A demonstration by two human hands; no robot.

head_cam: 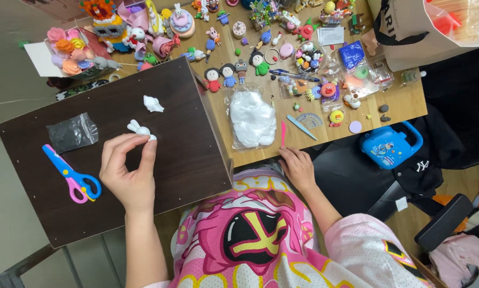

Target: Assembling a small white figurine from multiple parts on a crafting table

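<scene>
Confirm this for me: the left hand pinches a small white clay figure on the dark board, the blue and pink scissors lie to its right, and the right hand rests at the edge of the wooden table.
Not quite. In the head view the scissors lie to the left of the left hand, not its right. The rest holds: that hand pinches the white clay figure on the dark board, and the right hand rests at the wooden table edge.

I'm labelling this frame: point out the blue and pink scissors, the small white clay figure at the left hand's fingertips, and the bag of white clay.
Blue and pink scissors (71,175): head view, pivot.
Small white clay figure (138,128): head view, body.
Bag of white clay (252,118): head view, centre.
</scene>
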